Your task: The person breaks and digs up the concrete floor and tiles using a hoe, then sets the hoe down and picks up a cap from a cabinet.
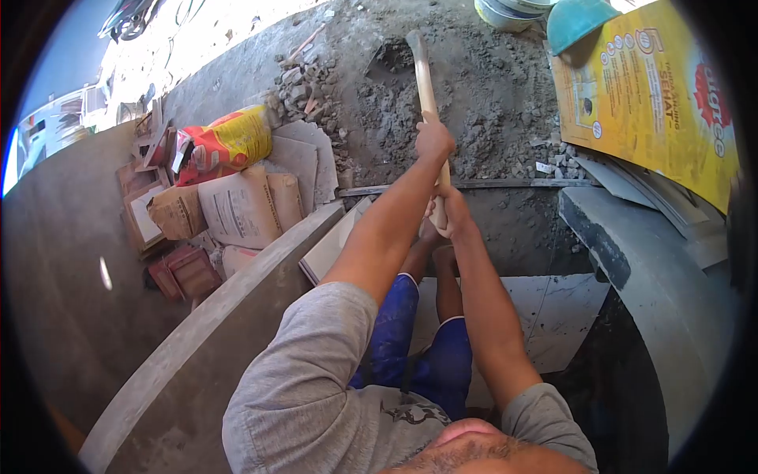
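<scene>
My left hand (435, 141) is wrapped around the middle of the wooden handle of a hoe (424, 83). Closer to my body, my right hand (450, 212) grips the lower end of the same handle. The hoe's far end reaches into a spread of wet grey mortar (474, 103) on the ground. Its blade is dark, smeared with mortar and hard to make out. Both arms stretch forward, the left hand farther out than the right.
Rubble (298, 87) lies left of the mortar. A red and yellow sack (229, 142) and paper cement bags (241, 207) sit behind a low curved wall (213, 316). At right are a yellow printed board (643, 95), a teal basin (576, 24), buckets (509, 14) and a grey ledge (632, 253).
</scene>
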A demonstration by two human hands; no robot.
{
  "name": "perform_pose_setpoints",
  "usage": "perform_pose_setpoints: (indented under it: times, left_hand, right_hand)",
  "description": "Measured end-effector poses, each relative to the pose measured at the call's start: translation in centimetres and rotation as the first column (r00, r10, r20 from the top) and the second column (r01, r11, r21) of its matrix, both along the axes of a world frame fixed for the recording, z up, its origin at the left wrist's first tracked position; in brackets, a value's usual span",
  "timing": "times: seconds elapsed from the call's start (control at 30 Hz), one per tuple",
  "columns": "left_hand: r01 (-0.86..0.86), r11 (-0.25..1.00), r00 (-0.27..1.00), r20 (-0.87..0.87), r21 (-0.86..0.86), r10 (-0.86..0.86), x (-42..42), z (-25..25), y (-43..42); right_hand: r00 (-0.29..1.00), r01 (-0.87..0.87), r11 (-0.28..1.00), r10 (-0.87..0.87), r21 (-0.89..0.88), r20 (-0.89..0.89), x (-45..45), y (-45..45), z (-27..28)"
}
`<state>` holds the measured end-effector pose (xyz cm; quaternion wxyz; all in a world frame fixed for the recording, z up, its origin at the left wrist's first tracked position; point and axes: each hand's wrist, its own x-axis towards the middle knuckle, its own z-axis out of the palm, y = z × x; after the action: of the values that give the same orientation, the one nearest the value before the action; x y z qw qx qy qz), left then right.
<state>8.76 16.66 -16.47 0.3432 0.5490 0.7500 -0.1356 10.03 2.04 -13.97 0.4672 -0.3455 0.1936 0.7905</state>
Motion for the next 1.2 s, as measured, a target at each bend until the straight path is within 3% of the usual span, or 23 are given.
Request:
perform_pose_setpoints:
  times: [0.03,0.1,0.2,0.27,0.33,0.43,0.53,0.63,0.73,0.8,0.9,1.03,1.07,1.1,1.13,1.17,1.2]
  left_hand:
    - [-0.003,1.000,1.000,-0.008,0.004,0.003,-0.2,-2.2,0.7]
    - [-0.004,1.000,1.000,-0.018,-0.013,0.004,-0.7,-5.8,0.0]
    - [-0.064,0.989,0.998,-0.037,-0.133,0.059,-1.4,-6.9,-4.1]
    - [-0.084,0.983,0.996,-0.011,-0.165,0.084,-1.9,-6.6,-5.6]
    - [-0.082,0.978,0.996,0.029,-0.190,0.089,-2.9,-5.8,-7.3]
    - [-0.072,0.963,0.995,0.043,-0.261,0.086,-3.4,-5.9,-9.5]
    - [-0.100,0.941,0.991,0.050,-0.322,0.123,-2.4,-5.5,-11.8]
    - [-0.090,0.944,0.984,0.117,-0.317,0.133,-0.6,-3.7,-14.5]
    - [-0.119,0.971,0.978,0.144,-0.208,0.150,0.8,-5.1,-18.6]
    - [0.014,0.971,0.977,0.209,-0.239,0.037,0.7,-0.7,-17.9]
    - [0.068,0.934,0.979,0.203,-0.351,0.005,1.3,1.5,-17.4]
    - [0.164,0.844,0.976,0.208,-0.510,-0.063,1.0,2.7,-14.0]
    - [0.065,0.885,0.992,0.129,-0.461,-0.005,1.1,-0.6,-14.1]
    - [0.141,0.818,0.979,0.203,-0.558,-0.030,0.7,-2.4,-11.6]
    - [0.223,0.772,0.969,0.222,-0.596,-0.108,0.9,-0.3,-8.7]
    - [0.242,0.757,0.960,0.262,-0.607,-0.097,0.7,-1.4,-7.1]
    - [0.142,0.756,0.969,0.245,-0.639,0.025,-0.2,-4.2,-6.6]
  right_hand:
    - [0.994,0.057,0.998,-0.057,-0.013,-0.089,-0.5,1.1,-1.8]
    - [0.996,0.033,0.987,-0.045,-0.158,-0.073,-1.2,0.9,-3.7]
    - [1.000,-0.004,0.937,-0.007,-0.350,-0.029,-2.7,-2.7,-3.9]
    - [0.999,-0.022,0.921,0.010,-0.389,-0.034,-3.6,-5.2,-3.9]
    - [0.997,-0.040,0.925,0.009,-0.378,-0.083,-4.3,-7.3,-3.7]
    - [0.998,-0.056,0.928,0.062,-0.369,0.004,-3.7,-8.2,-0.8]
    - [0.994,-0.074,0.923,0.098,-0.378,0.043,-2.1,-11.5,-1.5]
    - [0.985,-0.111,0.876,0.160,-0.469,0.066,1.0,-11.1,3.6]
    - [0.953,-0.188,0.886,0.269,-0.425,0.139,3.7,-13.2,5.5]
    - [0.932,-0.184,0.881,0.298,-0.436,0.208,4.4,-14.7,5.8]
    - [0.913,-0.198,0.874,0.329,-0.443,0.241,4.3,-14.7,7.5]
    - [0.940,-0.143,0.886,0.260,-0.441,0.219,2.6,-11.5,8.7]
    - [0.972,-0.084,0.899,0.168,-0.429,0.162,2.2,-9.6,8.7]
    - [0.991,-0.020,0.909,0.072,-0.417,0.109,2.1,-7.1,8.5]
    - [0.992,-0.022,0.941,0.061,-0.337,0.106,2.0,-4.8,8.4]
    - [0.994,-0.020,0.967,0.046,-0.253,0.095,1.7,-2.8,8.5]
    - [0.989,-0.016,0.960,0.056,-0.278,0.134,1.6,-1.4,9.2]
